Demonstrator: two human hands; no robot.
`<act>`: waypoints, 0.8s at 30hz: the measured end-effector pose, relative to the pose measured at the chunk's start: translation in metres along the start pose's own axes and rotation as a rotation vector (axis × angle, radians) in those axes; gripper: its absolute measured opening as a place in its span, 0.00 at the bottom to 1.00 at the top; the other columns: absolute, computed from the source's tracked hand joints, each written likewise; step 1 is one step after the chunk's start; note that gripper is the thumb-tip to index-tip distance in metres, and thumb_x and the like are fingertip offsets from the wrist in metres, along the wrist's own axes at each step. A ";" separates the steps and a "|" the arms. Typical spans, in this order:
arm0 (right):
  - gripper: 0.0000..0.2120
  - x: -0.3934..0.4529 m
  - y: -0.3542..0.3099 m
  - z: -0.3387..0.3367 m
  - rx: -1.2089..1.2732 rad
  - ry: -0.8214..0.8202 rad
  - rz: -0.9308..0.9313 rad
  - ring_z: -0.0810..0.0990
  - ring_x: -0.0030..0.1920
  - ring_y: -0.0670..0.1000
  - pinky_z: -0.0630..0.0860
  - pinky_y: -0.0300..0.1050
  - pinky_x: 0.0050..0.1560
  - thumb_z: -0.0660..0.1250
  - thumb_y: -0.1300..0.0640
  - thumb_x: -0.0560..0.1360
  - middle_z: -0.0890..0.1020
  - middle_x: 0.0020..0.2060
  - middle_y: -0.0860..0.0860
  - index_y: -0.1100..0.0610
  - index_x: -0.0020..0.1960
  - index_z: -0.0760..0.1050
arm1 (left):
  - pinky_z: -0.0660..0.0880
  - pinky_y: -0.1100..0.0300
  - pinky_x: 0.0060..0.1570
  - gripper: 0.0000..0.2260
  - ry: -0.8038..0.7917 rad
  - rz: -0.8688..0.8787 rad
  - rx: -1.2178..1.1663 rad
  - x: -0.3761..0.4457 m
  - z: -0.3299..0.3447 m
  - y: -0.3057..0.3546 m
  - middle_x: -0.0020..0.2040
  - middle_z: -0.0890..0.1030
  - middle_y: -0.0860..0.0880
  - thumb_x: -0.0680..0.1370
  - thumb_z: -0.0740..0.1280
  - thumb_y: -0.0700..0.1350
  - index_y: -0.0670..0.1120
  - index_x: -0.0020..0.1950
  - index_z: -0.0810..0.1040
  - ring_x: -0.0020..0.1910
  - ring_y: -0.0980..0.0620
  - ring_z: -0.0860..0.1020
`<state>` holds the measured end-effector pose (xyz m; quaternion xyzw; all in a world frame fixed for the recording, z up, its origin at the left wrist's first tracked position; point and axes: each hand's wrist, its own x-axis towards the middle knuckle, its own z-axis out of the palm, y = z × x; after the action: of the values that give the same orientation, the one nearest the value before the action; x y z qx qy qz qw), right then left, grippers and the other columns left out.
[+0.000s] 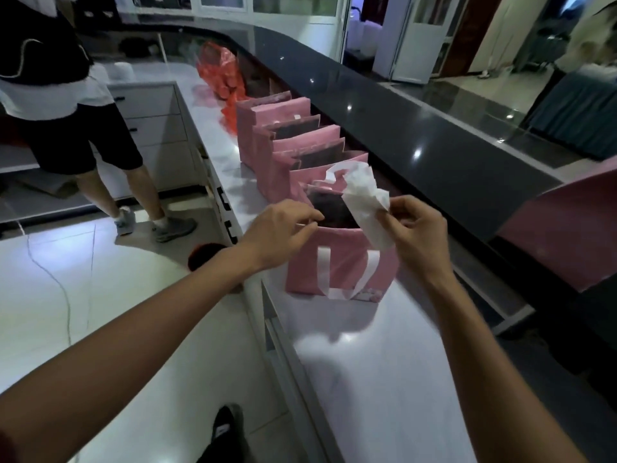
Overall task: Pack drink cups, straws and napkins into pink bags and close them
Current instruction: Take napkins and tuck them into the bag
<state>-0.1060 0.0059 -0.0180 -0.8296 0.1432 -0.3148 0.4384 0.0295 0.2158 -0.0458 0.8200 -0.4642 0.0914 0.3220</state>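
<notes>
The left hand [283, 225] pinches the near rim of the nearest pink bag [337, 262], thumb and fingers pressed together on the paper edge at its 9 o'clock side. The right hand [417, 228] is closed on a white napkin [364, 202], gripping its crumpled edge between thumb and fingertips; the napkin hangs over the bag's open mouth at about 2 o'clock, its lower corner lying against the bag's front face. The bag stands upright on the white desk [367, 362], with white ribbon handles [334, 282] drooping down its front. Its inside looks dark; what it contains cannot be made out. Behind it, toward 11 o'clock, a row of further pink bags [277, 128] stands touching one another along the desk, and beyond them a red plastic bag [223, 75]. At far 9 o'clock another person [76, 105] stands on the floor.
</notes>
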 end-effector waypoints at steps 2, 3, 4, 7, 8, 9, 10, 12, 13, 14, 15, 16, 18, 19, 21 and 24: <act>0.06 0.019 -0.002 -0.002 -0.064 0.013 -0.028 0.81 0.44 0.40 0.79 0.33 0.43 0.73 0.55 0.76 0.82 0.44 0.41 0.50 0.53 0.82 | 0.76 0.55 0.56 0.09 -0.057 0.051 0.019 0.023 0.008 -0.008 0.54 0.84 0.49 0.80 0.67 0.41 0.45 0.58 0.84 0.53 0.51 0.80; 0.07 0.028 -0.002 0.000 -0.103 0.012 -0.037 0.81 0.45 0.41 0.78 0.34 0.44 0.73 0.56 0.77 0.81 0.44 0.41 0.51 0.54 0.82 | 0.76 0.55 0.57 0.10 -0.091 0.066 0.029 0.032 0.013 -0.013 0.54 0.85 0.48 0.80 0.66 0.39 0.44 0.58 0.84 0.54 0.50 0.80; 0.07 0.036 -0.002 0.003 -0.142 0.006 -0.045 0.81 0.46 0.42 0.79 0.36 0.45 0.73 0.56 0.77 0.81 0.44 0.42 0.52 0.55 0.82 | 0.76 0.54 0.58 0.10 -0.132 0.070 0.047 0.041 0.017 -0.018 0.55 0.85 0.48 0.80 0.66 0.39 0.44 0.58 0.84 0.55 0.49 0.80; 0.04 0.055 0.002 0.019 -0.191 -0.026 -0.058 0.81 0.46 0.42 0.79 0.38 0.45 0.72 0.58 0.77 0.81 0.43 0.42 0.53 0.52 0.82 | 0.73 0.50 0.62 0.13 -0.278 0.025 0.114 0.062 0.026 -0.036 0.56 0.85 0.52 0.76 0.66 0.46 0.49 0.59 0.84 0.57 0.49 0.80; 0.03 0.059 0.004 0.026 -0.200 -0.033 -0.070 0.81 0.45 0.41 0.78 0.36 0.44 0.72 0.58 0.77 0.81 0.42 0.41 0.52 0.50 0.81 | 0.71 0.50 0.64 0.15 -0.311 0.008 0.114 0.066 0.026 -0.042 0.55 0.85 0.53 0.74 0.65 0.51 0.51 0.58 0.85 0.56 0.50 0.80; 0.03 0.061 0.007 0.033 -0.206 -0.041 -0.070 0.81 0.44 0.40 0.76 0.33 0.43 0.72 0.59 0.76 0.81 0.41 0.40 0.52 0.49 0.81 | 0.69 0.48 0.66 0.18 -0.332 -0.004 0.105 0.068 0.027 -0.048 0.54 0.84 0.53 0.73 0.64 0.55 0.52 0.58 0.84 0.56 0.50 0.79; 0.03 0.063 0.011 0.040 -0.208 -0.059 -0.052 0.81 0.43 0.39 0.76 0.32 0.42 0.72 0.60 0.76 0.82 0.41 0.41 0.52 0.48 0.81 | 0.65 0.46 0.69 0.21 -0.349 -0.010 0.094 0.068 0.027 -0.054 0.54 0.83 0.54 0.71 0.63 0.59 0.52 0.58 0.84 0.58 0.51 0.77; 0.03 0.066 0.017 0.053 -0.232 -0.109 0.004 0.82 0.43 0.40 0.77 0.32 0.44 0.73 0.60 0.76 0.84 0.41 0.44 0.53 0.48 0.82 | 0.57 0.42 0.76 0.26 -0.362 0.000 0.075 0.065 0.026 -0.064 0.56 0.80 0.54 0.71 0.60 0.66 0.52 0.60 0.82 0.61 0.54 0.74; 0.03 0.068 0.020 0.059 -0.261 -0.141 0.030 0.82 0.44 0.41 0.77 0.33 0.45 0.72 0.60 0.76 0.84 0.42 0.45 0.53 0.48 0.82 | 0.54 0.42 0.77 0.28 -0.356 0.013 0.066 0.063 0.026 -0.069 0.57 0.78 0.55 0.71 0.59 0.68 0.51 0.60 0.81 0.63 0.55 0.72; 0.03 0.071 0.022 0.063 -0.304 -0.181 0.057 0.82 0.44 0.42 0.76 0.35 0.45 0.72 0.60 0.76 0.84 0.42 0.46 0.52 0.47 0.82 | 0.52 0.44 0.78 0.28 -0.348 0.027 0.055 0.062 0.027 -0.074 0.56 0.78 0.55 0.72 0.58 0.69 0.51 0.58 0.81 0.63 0.55 0.71; 0.04 0.074 0.023 0.065 -0.370 -0.234 0.087 0.81 0.43 0.43 0.75 0.36 0.43 0.72 0.59 0.76 0.83 0.41 0.45 0.51 0.46 0.81 | 0.52 0.46 0.78 0.28 -0.335 0.041 0.044 0.061 0.029 -0.078 0.55 0.77 0.55 0.72 0.58 0.70 0.51 0.57 0.81 0.63 0.56 0.71; 0.06 0.077 0.024 0.066 -0.454 -0.303 0.124 0.80 0.42 0.43 0.73 0.37 0.40 0.72 0.59 0.76 0.82 0.40 0.44 0.49 0.44 0.79 | 0.53 0.49 0.78 0.28 -0.319 0.054 0.033 0.062 0.030 -0.082 0.54 0.77 0.56 0.72 0.58 0.70 0.50 0.55 0.81 0.63 0.56 0.71; 0.12 0.079 0.024 0.068 -0.605 -0.470 0.195 0.79 0.39 0.45 0.69 0.37 0.37 0.71 0.59 0.76 0.79 0.37 0.41 0.45 0.39 0.75 | 0.55 0.52 0.77 0.26 -0.294 0.079 0.021 0.063 0.033 -0.089 0.52 0.77 0.56 0.72 0.60 0.71 0.51 0.53 0.80 0.62 0.55 0.72; 0.13 0.080 0.025 0.069 -0.654 -0.549 0.226 0.78 0.38 0.46 0.69 0.37 0.37 0.72 0.60 0.75 0.79 0.36 0.42 0.45 0.37 0.74 | 0.56 0.52 0.77 0.26 -0.293 0.085 0.013 0.064 0.034 -0.091 0.52 0.77 0.56 0.72 0.62 0.71 0.51 0.53 0.79 0.63 0.54 0.72; 0.13 0.082 0.025 0.069 -0.725 -0.671 0.287 0.79 0.37 0.46 0.70 0.36 0.36 0.72 0.61 0.74 0.79 0.35 0.44 0.46 0.35 0.75 | 0.59 0.50 0.76 0.26 -0.302 0.091 -0.003 0.064 0.036 -0.094 0.54 0.78 0.55 0.71 0.63 0.71 0.51 0.54 0.78 0.66 0.53 0.72; 0.09 0.086 0.026 0.073 -0.781 -0.751 0.388 0.79 0.36 0.46 0.72 0.37 0.33 0.73 0.62 0.71 0.81 0.35 0.45 0.50 0.36 0.79 | 0.58 0.49 0.77 0.28 -0.310 0.132 0.000 0.063 0.038 -0.094 0.56 0.79 0.53 0.71 0.62 0.71 0.49 0.56 0.79 0.70 0.51 0.70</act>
<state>0.0074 -0.0064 -0.0356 -0.9434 0.2329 0.1638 0.1702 0.1358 0.1821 -0.0892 0.7919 -0.5614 -0.0152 0.2400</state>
